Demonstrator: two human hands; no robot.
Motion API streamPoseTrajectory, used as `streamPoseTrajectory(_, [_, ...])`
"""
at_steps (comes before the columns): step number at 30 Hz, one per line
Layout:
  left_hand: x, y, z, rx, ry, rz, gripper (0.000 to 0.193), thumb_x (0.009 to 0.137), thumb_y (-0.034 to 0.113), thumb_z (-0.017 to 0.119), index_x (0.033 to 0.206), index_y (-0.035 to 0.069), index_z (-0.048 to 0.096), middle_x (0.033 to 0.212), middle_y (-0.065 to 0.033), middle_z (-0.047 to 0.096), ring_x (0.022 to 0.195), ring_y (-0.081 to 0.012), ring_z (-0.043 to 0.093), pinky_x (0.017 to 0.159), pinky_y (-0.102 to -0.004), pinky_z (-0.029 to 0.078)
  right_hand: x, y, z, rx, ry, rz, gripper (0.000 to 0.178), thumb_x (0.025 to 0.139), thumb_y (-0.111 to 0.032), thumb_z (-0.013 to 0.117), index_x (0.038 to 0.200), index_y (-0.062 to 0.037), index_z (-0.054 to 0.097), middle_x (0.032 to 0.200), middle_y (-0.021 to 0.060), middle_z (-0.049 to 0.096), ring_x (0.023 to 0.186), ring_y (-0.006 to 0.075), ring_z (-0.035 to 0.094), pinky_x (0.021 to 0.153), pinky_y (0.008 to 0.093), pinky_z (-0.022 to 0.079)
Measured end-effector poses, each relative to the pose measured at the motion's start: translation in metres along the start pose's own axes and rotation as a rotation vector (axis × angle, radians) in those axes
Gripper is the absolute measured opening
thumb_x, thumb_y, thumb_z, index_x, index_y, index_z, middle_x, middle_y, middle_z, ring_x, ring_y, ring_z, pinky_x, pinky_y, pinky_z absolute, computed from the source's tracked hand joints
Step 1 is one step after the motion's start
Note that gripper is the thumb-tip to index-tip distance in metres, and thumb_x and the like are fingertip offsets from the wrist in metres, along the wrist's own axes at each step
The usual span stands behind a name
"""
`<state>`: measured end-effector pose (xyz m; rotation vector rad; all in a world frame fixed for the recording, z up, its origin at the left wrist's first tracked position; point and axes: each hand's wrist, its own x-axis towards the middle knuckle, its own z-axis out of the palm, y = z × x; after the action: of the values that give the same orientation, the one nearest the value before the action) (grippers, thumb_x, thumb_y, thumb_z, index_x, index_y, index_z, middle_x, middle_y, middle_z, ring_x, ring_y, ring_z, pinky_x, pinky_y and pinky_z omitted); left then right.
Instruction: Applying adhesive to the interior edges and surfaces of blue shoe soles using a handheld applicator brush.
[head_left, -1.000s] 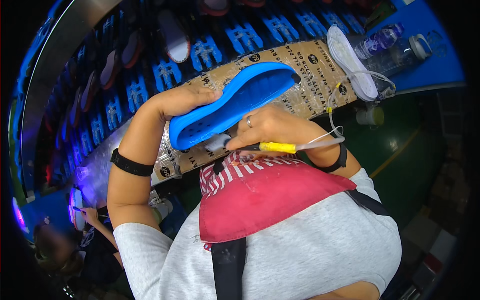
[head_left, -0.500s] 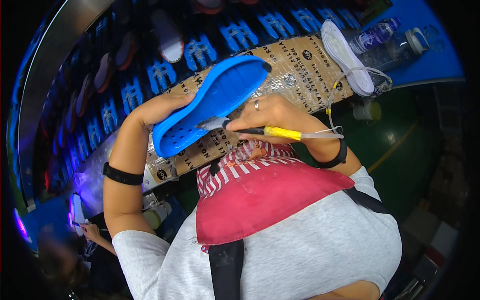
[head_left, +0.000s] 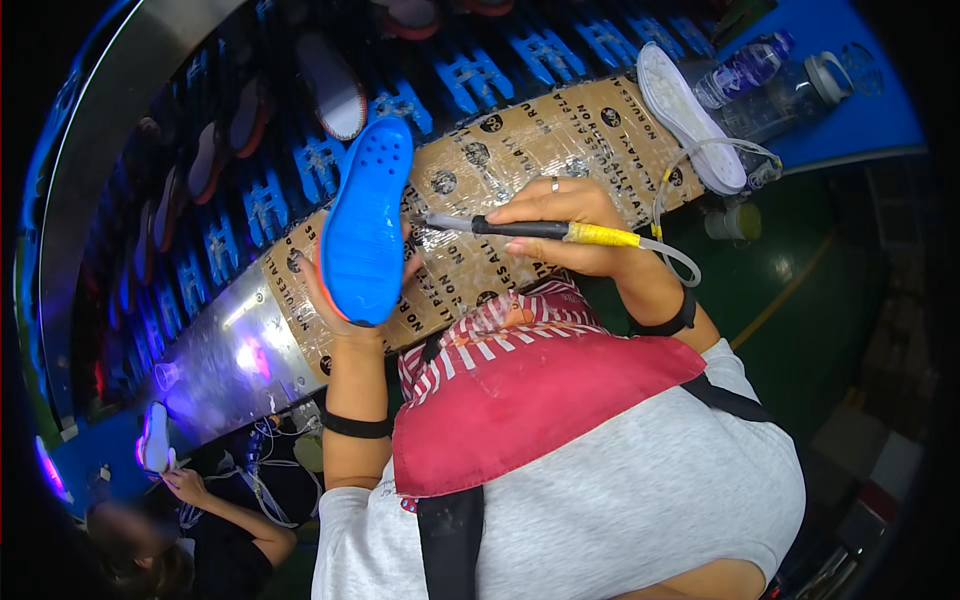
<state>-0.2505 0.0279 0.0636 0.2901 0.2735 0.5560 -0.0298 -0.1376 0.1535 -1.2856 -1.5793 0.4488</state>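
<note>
Cardboard-covered bench (head_left: 535,150): blue shoe sole (head_left: 370,215) held over it, left hand (head_left: 335,322) clasping near end; long axis near-to-far. Right hand (head_left: 588,207), to sole's right, pinches brush (head_left: 525,228), bristles toward sole.

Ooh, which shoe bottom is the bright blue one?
The bright blue sole in the person's left hand. Its colour sets it apart: the white sole lies beside the bottles, and shoe parts along the rack mostly look pale with reddish edges.
</note>
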Motion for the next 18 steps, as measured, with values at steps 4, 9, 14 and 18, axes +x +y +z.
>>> streamPoseTrajectory(4, [-0.009, -0.019, -0.018, -0.265, -0.086, -0.156, 0.083, 0.084, 0.062, 0.040, 0.142, 0.005, 0.022, 0.137, -0.0295, 0.030, 0.122, -0.0473, 0.036, 0.087, -0.0589, 0.044, 0.000, -0.005, 0.004, -0.023, 0.093, 0.131, 0.026, 0.073, -0.009, 0.072, 0.098, -0.0043, 0.068, 0.081, 0.0116, 0.067, 0.071, 0.0185, 0.064, 0.061, 0.0260, 0.048])
streamPoseTrajectory(9, [-0.008, -0.035, -0.021, -0.343, -0.092, -0.260, 0.085, 0.082, 0.063, 0.043, 0.140, 0.004, 0.024, 0.136, -0.0279, 0.032, 0.120, -0.0448, 0.039, 0.087, -0.0556, 0.045, 0.004, -0.017, 0.012, 0.020, 0.220, 0.287, 0.024, 0.071, -0.004, 0.069, 0.095, -0.0002, 0.067, 0.077, 0.0108, 0.066, 0.065, 0.0141, 0.063, 0.058, 0.0232, 0.047])
streamPoseTrajectory(14, [-0.002, -0.050, -0.001, -0.164, -0.173, -0.236, 0.076, 0.081, 0.061, 0.037, 0.137, 0.010, 0.035, 0.132, -0.0202, 0.043, 0.114, -0.0403, 0.046, 0.086, -0.0539, 0.046, 0.025, -0.026, 0.027, -0.135, 0.294, 0.041, 0.022, 0.070, -0.009, 0.068, 0.092, -0.0037, 0.067, 0.073, 0.0103, 0.065, 0.065, 0.0197, 0.064, 0.058, 0.0300, 0.048])
streamPoseTrajectory(18, [0.000, -0.062, 0.021, -0.493, -0.174, -0.165, 0.069, 0.082, 0.059, 0.035, 0.133, 0.013, 0.043, 0.128, -0.0100, 0.050, 0.114, -0.0312, 0.050, 0.094, -0.0492, 0.042, 0.037, -0.024, 0.039, -0.498, 0.322, -0.085, 0.023, 0.066, -0.009, 0.069, 0.088, -0.0041, 0.064, 0.070, 0.0103, 0.059, 0.066, 0.0273, 0.059, 0.059, 0.0353, 0.048])
